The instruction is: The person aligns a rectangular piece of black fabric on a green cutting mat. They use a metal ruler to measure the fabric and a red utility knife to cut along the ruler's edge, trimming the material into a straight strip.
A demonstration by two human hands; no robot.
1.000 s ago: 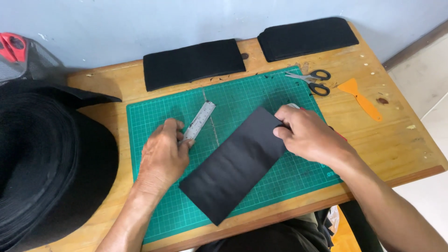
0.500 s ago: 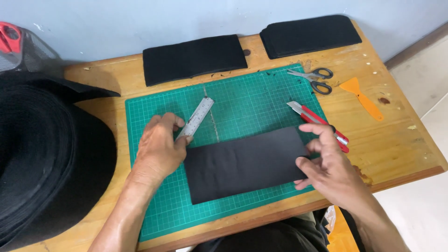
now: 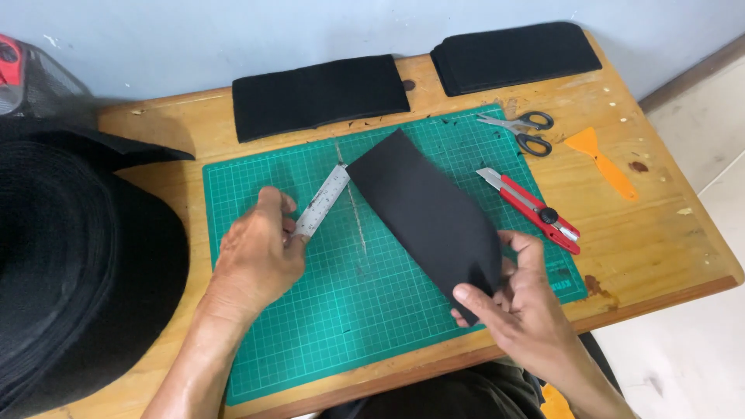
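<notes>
black fabric piece (image 3: 423,206) pinched in right hand (image 3: 521,306), hiding its fingertips; left hand (image 3: 260,256) grips steel ruler (image 3: 322,202).

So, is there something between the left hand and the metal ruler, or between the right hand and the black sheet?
Nothing visible. The left hand already rests on the near end of the metal ruler on the green cutting mat. The right hand pinches the near corner of the black sheet.

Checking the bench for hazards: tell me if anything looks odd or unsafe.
The red utility knife lies on the green cutting mat with its blade out, near the right hand holding the black fabric piece. Otherwise nothing stands out.
</notes>
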